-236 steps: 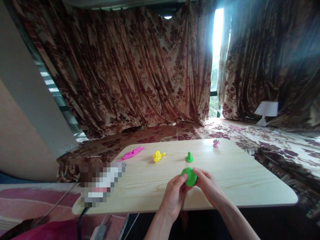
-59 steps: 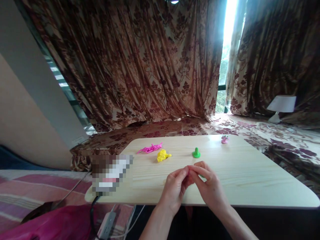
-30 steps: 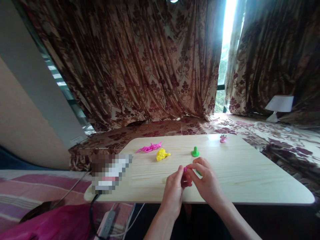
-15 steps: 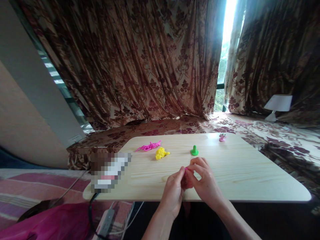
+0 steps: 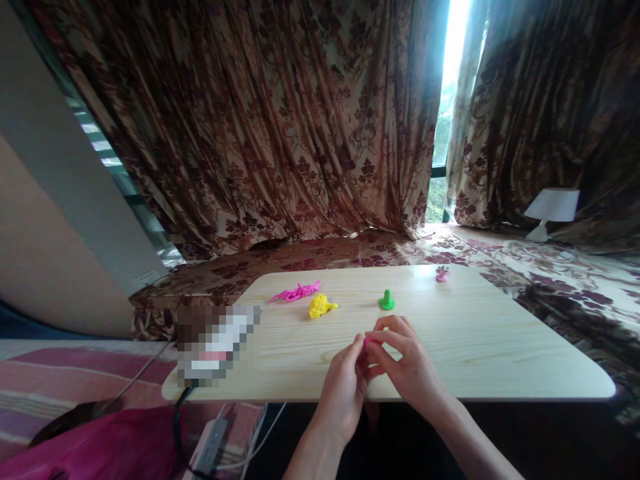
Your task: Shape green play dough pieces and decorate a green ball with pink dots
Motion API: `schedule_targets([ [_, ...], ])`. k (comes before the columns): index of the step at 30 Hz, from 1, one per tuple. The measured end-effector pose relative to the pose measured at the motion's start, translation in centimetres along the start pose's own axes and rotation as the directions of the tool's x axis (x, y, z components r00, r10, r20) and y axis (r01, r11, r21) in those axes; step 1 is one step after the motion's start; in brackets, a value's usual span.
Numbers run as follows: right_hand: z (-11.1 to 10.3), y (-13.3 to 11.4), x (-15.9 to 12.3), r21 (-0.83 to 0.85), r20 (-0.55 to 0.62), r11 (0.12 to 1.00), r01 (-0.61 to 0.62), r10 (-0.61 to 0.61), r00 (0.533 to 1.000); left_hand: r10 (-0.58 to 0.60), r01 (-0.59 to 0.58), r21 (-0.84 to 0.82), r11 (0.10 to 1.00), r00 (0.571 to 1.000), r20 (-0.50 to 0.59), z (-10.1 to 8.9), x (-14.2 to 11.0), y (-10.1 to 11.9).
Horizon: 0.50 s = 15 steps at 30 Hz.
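My left hand [image 5: 343, 383] and my right hand [image 5: 410, 360] meet over the near middle of the wooden table [image 5: 490, 347]. Between their fingertips is a small bit of pink modelling clay [image 5: 367, 343], mostly covered by the fingers. Both hands are closed in a pinch. Just beyond the right hand stands a green clay piece [image 5: 387, 301] with a round base and an upright stem. A lumpy yellow clay piece [image 5: 321, 307] lies farther left, with a bundle of pink clay strands [image 5: 296, 292] behind it. The green disc seen earlier is out of sight.
Near the far right edge sits a small pink figure [image 5: 441, 274]. A pixelated object [image 5: 220, 343] lies at the table's left, with a black cable below. A power strip [image 5: 213, 437] and magenta fabric [image 5: 110, 443] are lower left. A white lamp [image 5: 554, 204] stands beyond.
Earlier both hands held a green clay disc; now they pinch a small pink bit. The pink clay at the left has gone from a smooth length to separate-looking strands. Recently only the fingers shifted slightly.
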State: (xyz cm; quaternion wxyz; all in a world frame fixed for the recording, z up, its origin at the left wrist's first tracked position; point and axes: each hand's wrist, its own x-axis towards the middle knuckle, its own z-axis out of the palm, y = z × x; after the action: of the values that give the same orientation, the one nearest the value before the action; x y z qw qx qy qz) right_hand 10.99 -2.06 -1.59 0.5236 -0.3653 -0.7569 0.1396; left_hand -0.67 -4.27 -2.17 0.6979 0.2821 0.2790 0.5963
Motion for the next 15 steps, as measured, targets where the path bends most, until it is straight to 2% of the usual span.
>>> schedule_targets([
  [3,0.2,-0.4,0.2,-0.052,-0.069,0.999,0.014,-0.018,0.997,-0.087,0.089,-0.14,0.986,0.996,0.021,0.6,-0.2,0.0],
  [5,0.3,-0.8,-0.2,-0.081,-0.103,0.996,0.02,-0.028,0.994,-0.133,0.126,-0.232,0.965,0.991,-0.016,0.7,-0.2,-0.1],
  [8,0.1,-1.4,-0.9,-0.095,-0.053,0.995,0.036,-0.041,0.998,-0.179,0.149,-0.316,0.937,0.982,-0.065,0.5,0.2,-0.2],
  [12,-0.4,-1.2,-0.1,-0.085,0.042,0.994,0.071,-0.068,0.997,-0.088,0.074,-0.222,0.972,0.994,-0.056,0.6,0.1,-0.1],
  [15,-0.4,-0.5,1.5,-0.216,0.062,0.97,0.114,-0.103,0.993,-0.032,0.033,-0.145,0.989,0.999,0.006,1.3,-0.9,0.4],
])
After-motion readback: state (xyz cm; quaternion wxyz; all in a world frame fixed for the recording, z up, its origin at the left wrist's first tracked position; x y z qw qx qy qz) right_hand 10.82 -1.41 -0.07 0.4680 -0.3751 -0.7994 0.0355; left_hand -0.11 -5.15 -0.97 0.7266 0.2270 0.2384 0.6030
